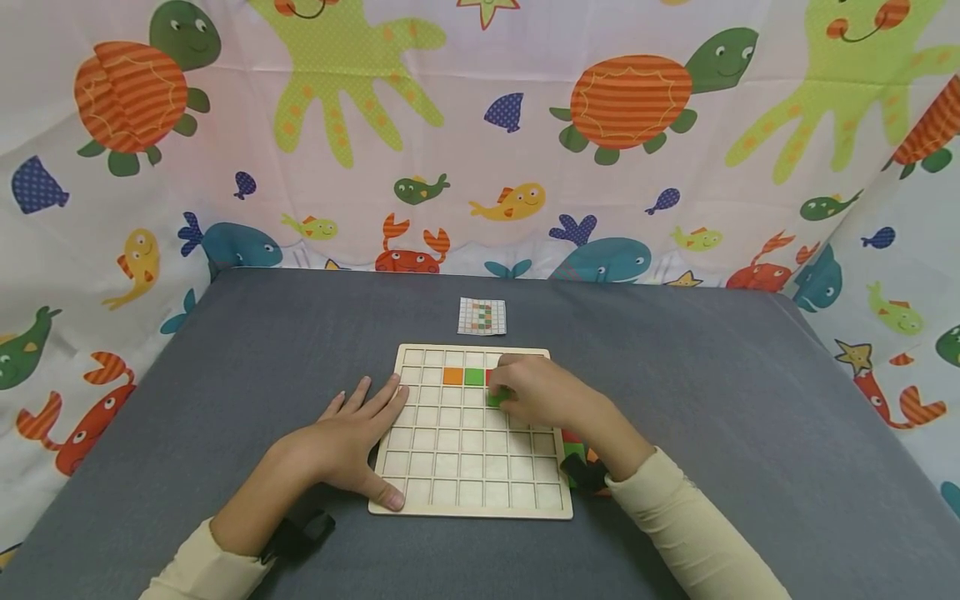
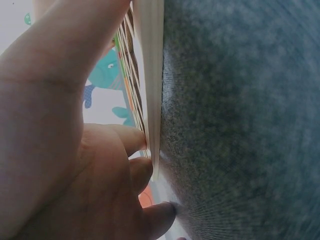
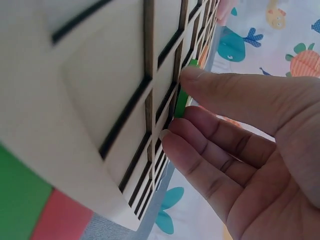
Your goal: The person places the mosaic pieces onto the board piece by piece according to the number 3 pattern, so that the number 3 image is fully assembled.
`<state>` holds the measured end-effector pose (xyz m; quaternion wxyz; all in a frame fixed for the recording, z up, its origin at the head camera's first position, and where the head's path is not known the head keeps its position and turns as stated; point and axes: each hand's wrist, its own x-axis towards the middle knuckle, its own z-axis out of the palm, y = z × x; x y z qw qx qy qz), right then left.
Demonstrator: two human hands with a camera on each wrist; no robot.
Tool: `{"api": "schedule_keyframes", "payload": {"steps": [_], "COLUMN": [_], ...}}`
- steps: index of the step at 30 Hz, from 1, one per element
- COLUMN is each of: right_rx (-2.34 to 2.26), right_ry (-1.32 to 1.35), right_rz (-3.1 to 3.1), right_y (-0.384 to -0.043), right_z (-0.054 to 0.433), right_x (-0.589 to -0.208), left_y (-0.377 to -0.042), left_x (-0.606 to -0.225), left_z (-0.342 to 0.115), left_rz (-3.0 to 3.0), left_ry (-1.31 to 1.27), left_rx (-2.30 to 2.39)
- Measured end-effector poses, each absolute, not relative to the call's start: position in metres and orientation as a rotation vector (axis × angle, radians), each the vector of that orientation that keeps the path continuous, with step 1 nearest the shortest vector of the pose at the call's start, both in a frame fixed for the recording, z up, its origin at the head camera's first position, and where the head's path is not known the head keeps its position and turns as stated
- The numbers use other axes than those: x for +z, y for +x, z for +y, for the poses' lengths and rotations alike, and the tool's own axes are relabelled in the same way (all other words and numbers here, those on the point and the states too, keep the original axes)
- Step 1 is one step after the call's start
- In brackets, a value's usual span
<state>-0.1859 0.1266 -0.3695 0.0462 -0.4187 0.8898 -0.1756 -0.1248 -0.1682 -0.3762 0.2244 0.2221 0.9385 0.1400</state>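
Observation:
A pale wooden grid board (image 1: 471,511) lies flat on the grey cloth. In its second row sit an orange tile (image 1: 453,377), a green tile (image 1: 474,377) and a red tile, mostly hidden by fingers. My right hand (image 1: 542,390) pinches another green tile (image 3: 183,98) between thumb and fingers, right at a cell just below the red one in the head view. My left hand (image 1: 347,442) rests along the board's left edge, fingers spread and thumb on the near left corner; in the left wrist view the left hand (image 2: 95,175) lies against the board's side.
Loose red, green and orange tiles (image 1: 573,451) lie beside the board's right edge, partly under the right wrist. Beyond the board is a small card (image 1: 482,317) printed with a coloured grid. A patterned curtain (image 1: 480,150) hangs behind the table.

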Motion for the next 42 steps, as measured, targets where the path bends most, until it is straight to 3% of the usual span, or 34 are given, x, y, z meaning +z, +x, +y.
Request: {"api": "schedule_keyframes", "payload": {"steps": [13, 23, 33, 42], "right_rx": [-0.574, -0.657, -0.428, -0.341], "right_ry": [-1.307, -1.305, -0.923, -0.707], "right_rz": [2.679, 2.625, 2.725, 2.611], "right_y": [-0.186, -0.17, -0.154, -0.14], "right_z": [0.125, 0.16, 0.217, 0.215], "right_x": [-0.371, -0.366, -0.349, -0.339], "left_y": [-0.126, -0.125, -0.125, -0.126], "left_x": [-0.377, -0.376, -0.377, -0.377], "left_z": [-0.169, -0.169, -0.168, -0.168], "left_rz": [2.587, 2.582, 2.586, 2.583], "left_ry": [0.617, 0.611, 0.627, 0.618], "left_rx": [0.387, 0.382, 0.376, 0.384]}}
